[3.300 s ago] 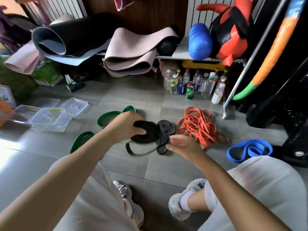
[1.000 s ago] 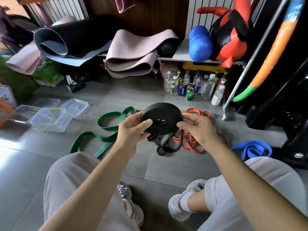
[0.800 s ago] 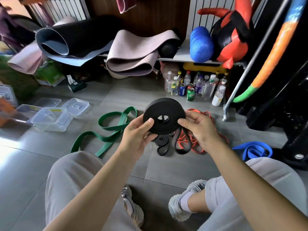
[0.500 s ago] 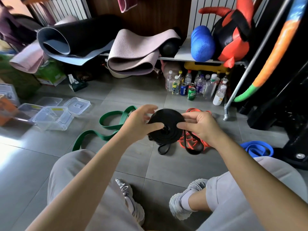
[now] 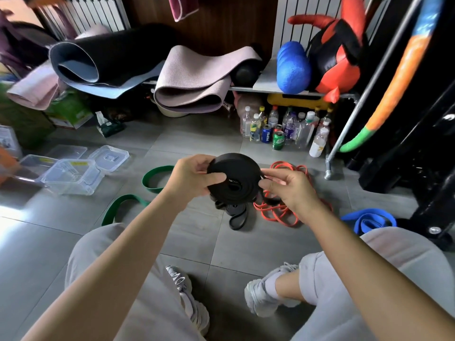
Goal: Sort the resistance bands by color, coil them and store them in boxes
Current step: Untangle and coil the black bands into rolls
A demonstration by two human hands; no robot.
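A black resistance band [image 5: 235, 178] is wound into a thick disc and held above the floor. My left hand [image 5: 190, 178] grips its left side, thumb across the face. My right hand [image 5: 286, 190] pinches its right edge. A loose black tail [image 5: 237, 217] hangs from the coil down to the tiles. A green band [image 5: 128, 205] lies uncoiled on the floor at left, partly behind my left arm. An orange band tangle [image 5: 283, 210] lies behind my right hand. A blue band [image 5: 369, 221] lies at right by my knee. Clear plastic boxes [image 5: 71, 175] stand at far left.
Loose clear lids [image 5: 109, 157] lie by the boxes. Bottles and cans [image 5: 283, 130] stand under a metal shelf [image 5: 246, 88] holding rolled mats, a blue roller and a red-black bag. A black machine base [image 5: 423, 168] fills the right. My knees and shoes are below.
The black coil has grown thicker over the frames and the loose tail on the floor has shortened. Both hands turned the disc and now hold it slightly tilted.
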